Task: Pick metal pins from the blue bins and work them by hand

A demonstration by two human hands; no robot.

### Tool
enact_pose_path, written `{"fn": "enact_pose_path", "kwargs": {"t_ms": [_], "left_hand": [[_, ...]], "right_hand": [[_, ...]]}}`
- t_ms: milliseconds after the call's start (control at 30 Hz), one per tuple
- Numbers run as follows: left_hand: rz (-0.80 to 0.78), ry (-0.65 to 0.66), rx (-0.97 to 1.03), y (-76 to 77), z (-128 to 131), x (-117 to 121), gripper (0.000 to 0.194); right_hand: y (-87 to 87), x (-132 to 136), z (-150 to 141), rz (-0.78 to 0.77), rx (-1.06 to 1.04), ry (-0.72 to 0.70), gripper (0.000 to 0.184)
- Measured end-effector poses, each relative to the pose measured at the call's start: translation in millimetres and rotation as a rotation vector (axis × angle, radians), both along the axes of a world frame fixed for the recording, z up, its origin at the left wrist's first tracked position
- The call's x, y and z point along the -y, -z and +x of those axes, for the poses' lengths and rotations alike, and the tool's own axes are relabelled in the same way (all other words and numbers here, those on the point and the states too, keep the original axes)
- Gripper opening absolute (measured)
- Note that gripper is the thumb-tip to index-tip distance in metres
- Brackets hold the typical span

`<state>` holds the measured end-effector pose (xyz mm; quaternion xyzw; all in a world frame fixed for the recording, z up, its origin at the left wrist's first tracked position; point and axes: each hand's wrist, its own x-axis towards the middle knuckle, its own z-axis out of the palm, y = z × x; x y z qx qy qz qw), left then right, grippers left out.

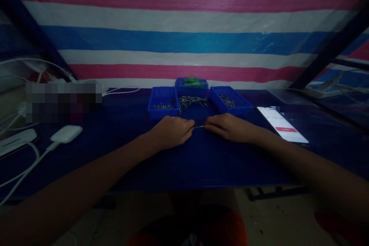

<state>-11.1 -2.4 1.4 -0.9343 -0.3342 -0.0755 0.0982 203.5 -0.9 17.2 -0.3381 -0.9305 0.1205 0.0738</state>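
Note:
A thin metal rod (198,127) spans the small gap between my two hands, just above the blue table. My left hand (173,131) pinches its left end, with thumb and fingers pressed together. At the other end my right hand (228,127) grips it the same way. Its exact kind is too small to make out. Behind the hands lies a loose pile of thin metal pieces (191,102). To the left of the pile a blue bin (163,113) holds several such pieces, and another blue bin (240,108) on the right holds more.
A third blue bin (191,91) with green items (192,82) stands at the back. A lit phone (282,125) lies on the right. White cables and a white charger (67,133) occupy the left. A striped plastic sheet (184,42) hangs behind the table (184,167).

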Motion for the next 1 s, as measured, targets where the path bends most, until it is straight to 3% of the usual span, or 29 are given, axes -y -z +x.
{"fn": "enact_pose_path", "kwargs": {"t_ms": [533,1000], "left_hand": [[-0.038,0.006,-0.016,1.5,-0.8,-2.4,0.016],[0.058,-0.032,-0.015,1.2,1.1,0.7,0.022]], "right_hand": [[4.7,-0.5,1.3,-0.021,-0.044,-0.045,0.015],[1.2,1.7,-0.5,0.037,-0.008,0.003,0.028]]}}
